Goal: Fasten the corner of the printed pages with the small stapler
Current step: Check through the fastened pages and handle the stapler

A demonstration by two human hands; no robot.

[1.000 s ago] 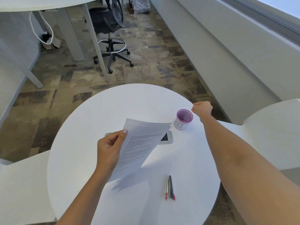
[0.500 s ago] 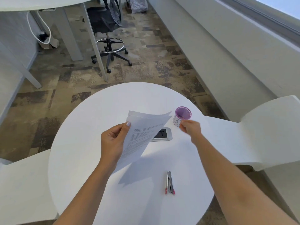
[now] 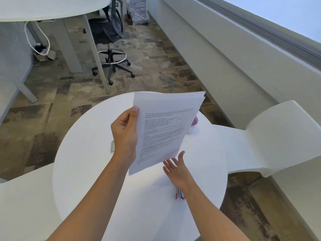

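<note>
The left hand (image 3: pixel 124 134) holds the pages (image 3: pixel 165 129) up over the round table (image 3: pixel 83 153), thumb pinching their left edge; white sheets, small blurred black print, far corners slightly fanned; the right hand (image 3: pixel 177 169) is empty, palm up, fingers spread, just beneath their lower corner.
</note>
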